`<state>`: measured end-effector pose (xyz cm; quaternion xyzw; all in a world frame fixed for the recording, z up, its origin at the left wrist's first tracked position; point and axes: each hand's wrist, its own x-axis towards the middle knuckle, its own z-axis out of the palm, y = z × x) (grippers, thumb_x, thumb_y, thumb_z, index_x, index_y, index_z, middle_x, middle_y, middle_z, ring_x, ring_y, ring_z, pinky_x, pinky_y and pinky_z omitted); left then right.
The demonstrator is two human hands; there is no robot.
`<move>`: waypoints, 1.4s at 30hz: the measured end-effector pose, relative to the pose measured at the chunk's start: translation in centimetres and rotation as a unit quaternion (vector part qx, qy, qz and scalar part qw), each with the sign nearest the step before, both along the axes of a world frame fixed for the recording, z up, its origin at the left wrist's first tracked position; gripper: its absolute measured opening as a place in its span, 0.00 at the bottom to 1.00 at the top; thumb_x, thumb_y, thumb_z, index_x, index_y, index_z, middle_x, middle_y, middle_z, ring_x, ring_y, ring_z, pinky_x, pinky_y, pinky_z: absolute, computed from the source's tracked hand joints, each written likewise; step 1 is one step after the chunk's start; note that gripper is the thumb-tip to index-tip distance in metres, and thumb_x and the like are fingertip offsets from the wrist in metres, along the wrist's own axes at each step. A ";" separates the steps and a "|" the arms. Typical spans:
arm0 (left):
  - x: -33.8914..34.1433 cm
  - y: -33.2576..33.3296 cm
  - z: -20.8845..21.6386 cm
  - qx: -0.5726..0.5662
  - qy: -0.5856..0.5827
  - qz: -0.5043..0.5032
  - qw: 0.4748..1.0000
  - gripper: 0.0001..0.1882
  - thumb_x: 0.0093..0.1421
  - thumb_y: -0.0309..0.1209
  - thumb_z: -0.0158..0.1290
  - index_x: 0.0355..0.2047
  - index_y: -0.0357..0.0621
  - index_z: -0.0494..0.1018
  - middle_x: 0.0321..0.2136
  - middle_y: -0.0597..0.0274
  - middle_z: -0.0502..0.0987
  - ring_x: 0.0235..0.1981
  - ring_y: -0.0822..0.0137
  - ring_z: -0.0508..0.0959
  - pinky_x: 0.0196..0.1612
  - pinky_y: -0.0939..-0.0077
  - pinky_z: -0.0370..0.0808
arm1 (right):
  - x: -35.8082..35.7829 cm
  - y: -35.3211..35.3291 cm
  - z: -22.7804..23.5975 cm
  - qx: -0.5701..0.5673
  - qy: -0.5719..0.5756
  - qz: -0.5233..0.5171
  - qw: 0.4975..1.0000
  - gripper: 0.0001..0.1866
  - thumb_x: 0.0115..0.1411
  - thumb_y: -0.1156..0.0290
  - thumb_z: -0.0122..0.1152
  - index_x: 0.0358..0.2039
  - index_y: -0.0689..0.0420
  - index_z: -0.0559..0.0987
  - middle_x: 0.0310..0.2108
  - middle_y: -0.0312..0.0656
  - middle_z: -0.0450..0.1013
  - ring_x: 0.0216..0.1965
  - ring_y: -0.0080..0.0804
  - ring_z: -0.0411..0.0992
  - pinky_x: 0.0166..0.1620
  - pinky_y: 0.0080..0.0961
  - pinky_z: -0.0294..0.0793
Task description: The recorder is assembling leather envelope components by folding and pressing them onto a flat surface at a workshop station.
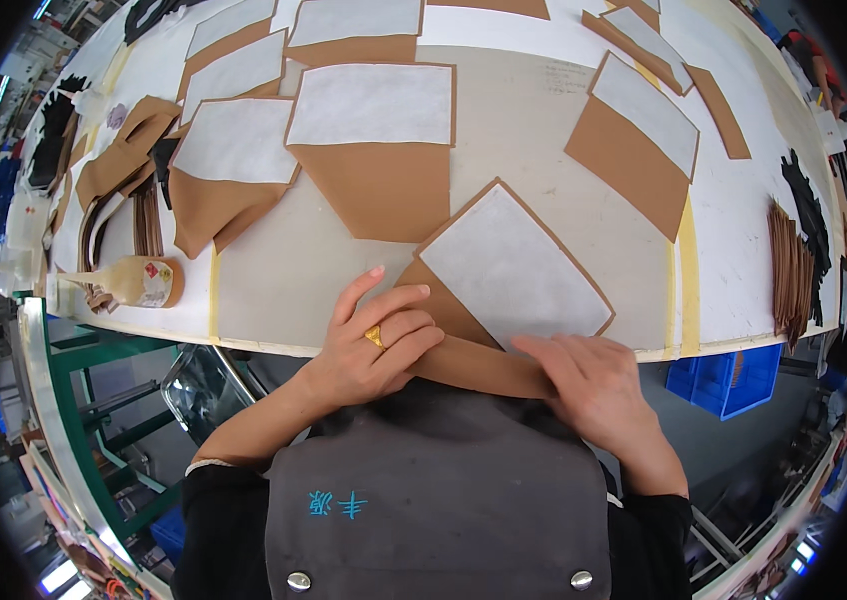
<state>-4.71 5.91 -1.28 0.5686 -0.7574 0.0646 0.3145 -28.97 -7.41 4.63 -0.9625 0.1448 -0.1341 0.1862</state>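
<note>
At the table's near edge, a brown leather-like strip (488, 368) stretches between my two hands. My left hand (375, 335), with a gold ring, has its fingers curled over the strip's left end; the index finger points away. The strip's right end is pinched in my right hand (593, 385), thumb side hidden beneath. Just beyond lies a brown panel with a white backing (515, 262), turned at an angle, its near part covered by the strip and my hands. Whether strip and panel are joined I cannot tell.
More white-backed brown panels (371, 105) lie beyond, others at the left and far right. A glue bottle (148, 281) rests on its side at the left edge. Stacked brown strips (789, 270) lie at the right. A blue bin (725, 380) sits below the table (583, 130).
</note>
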 end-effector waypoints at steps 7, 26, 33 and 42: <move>-0.8 0.7 0.6 0.086 0.157 -0.072 0.981 0.19 0.47 0.20 0.58 0.41 0.47 0.81 0.39 0.67 0.80 0.48 0.63 0.79 0.51 0.65 0.73 | -4.0 -1.9 0.9 0.137 -0.034 -0.103 0.985 0.15 0.40 0.82 0.69 0.32 0.53 0.84 0.30 0.35 0.75 0.30 0.32 0.73 0.29 0.26 0.71; -2.6 -6.3 0.8 0.192 0.418 0.094 0.883 0.20 0.61 0.20 0.59 0.55 0.38 0.74 0.25 0.71 0.72 0.22 0.80 0.66 0.26 0.85 0.63 | -4.4 -3.9 -4.6 0.181 -0.184 -0.323 0.911 0.23 0.56 0.81 0.69 0.53 0.59 0.76 0.28 0.36 0.75 0.24 0.20 0.69 0.26 0.17 0.68; -2.3 -6.5 -0.1 0.115 0.271 0.097 0.951 0.15 0.56 0.18 0.61 0.44 0.41 0.81 0.28 0.61 0.77 0.23 0.70 0.75 0.25 0.78 0.72 | -3.4 -5.3 -4.7 0.100 -0.131 -0.283 0.945 0.09 0.56 0.84 0.67 0.38 0.60 0.82 0.32 0.41 0.77 0.25 0.27 0.74 0.26 0.20 0.72; -2.1 -6.5 -0.1 0.155 0.290 0.120 0.937 0.13 0.56 0.18 0.62 0.42 0.39 0.82 0.29 0.61 0.78 0.24 0.70 0.77 0.25 0.79 0.74 | -3.3 -5.2 -5.1 0.116 -0.119 -0.307 0.937 0.08 0.57 0.84 0.66 0.38 0.61 0.82 0.32 0.41 0.76 0.24 0.25 0.74 0.25 0.18 0.70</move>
